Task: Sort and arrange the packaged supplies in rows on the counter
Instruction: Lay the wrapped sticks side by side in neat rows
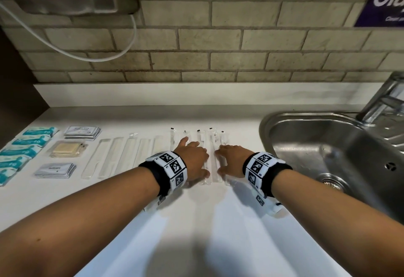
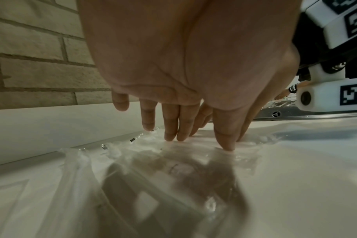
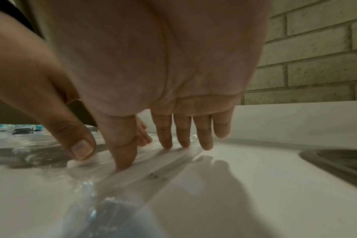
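Note:
Several long clear-wrapped packets (image 1: pixel 213 145) lie side by side on the white counter (image 1: pixel 196 222), just left of the sink. My left hand (image 1: pixel 193 158) rests flat on the left packets, fingers straight; in the left wrist view its fingertips (image 2: pixel 171 136) press the clear wrap (image 2: pixel 132 161). My right hand (image 1: pixel 231 160) lies on the right packets, with fingertips (image 3: pixel 167 145) and thumb (image 3: pixel 124 161) pressing the plastic (image 3: pixel 153 162). Neither hand grips anything. More long clear packets (image 1: pixel 122 154) sit in a row to the left.
At far left lie teal-and-white packs (image 1: pixel 24 148), two stacks of white sachets (image 1: pixel 82 132) (image 1: pixel 55 170) and a packet with a beige pad (image 1: pixel 66 149). A steel sink (image 1: pixel 328 145) with a tap is at right. A brick wall (image 1: pixel 218 47) backs the counter.

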